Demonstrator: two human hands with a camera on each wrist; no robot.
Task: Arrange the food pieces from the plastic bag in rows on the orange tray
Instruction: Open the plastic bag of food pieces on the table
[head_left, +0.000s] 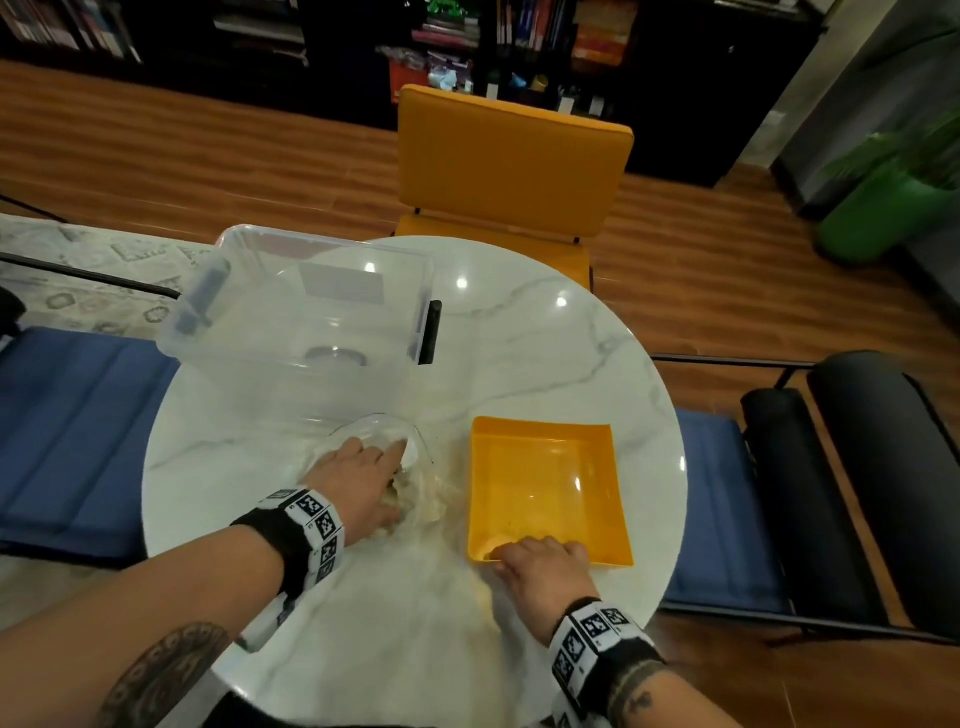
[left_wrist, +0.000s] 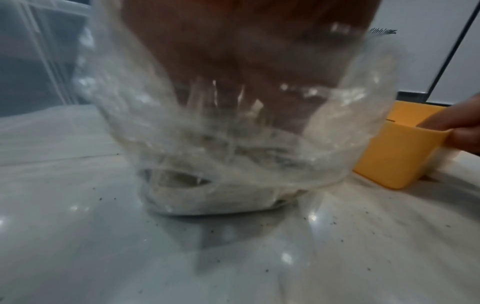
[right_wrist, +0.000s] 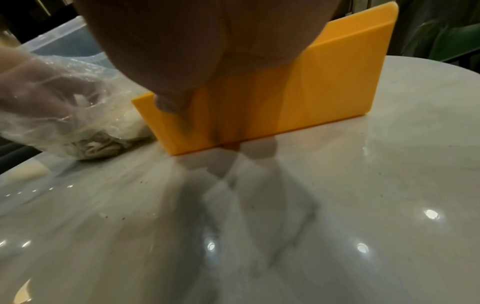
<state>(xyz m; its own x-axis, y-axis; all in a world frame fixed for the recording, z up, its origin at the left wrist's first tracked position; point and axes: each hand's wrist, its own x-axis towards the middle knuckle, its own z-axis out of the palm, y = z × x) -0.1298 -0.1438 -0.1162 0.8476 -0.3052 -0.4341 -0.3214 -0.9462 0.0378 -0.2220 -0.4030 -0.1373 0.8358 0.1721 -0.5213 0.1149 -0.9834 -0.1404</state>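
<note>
Lowest in the head view, the right hand (head_left: 543, 566) grips the near edge of the orange tray (head_left: 545, 488), fingers curled over its rim. The tray's floor shows no food rows — the arranging looks not yet begun. Left of it, toward frame centre, the left hand (head_left: 363, 486) reaches into the open plastic bag (head_left: 415, 493) lying on the table (head_left: 519, 332); whether its fingers pinch anything cannot be told through the crinkled film. The pale food pieces (right_wrist: 101, 147) sit bunched at the bag's bottom — every piece is left to move. Farther up-left stands a clear plastic bin (head_left: 301, 306).
</note>
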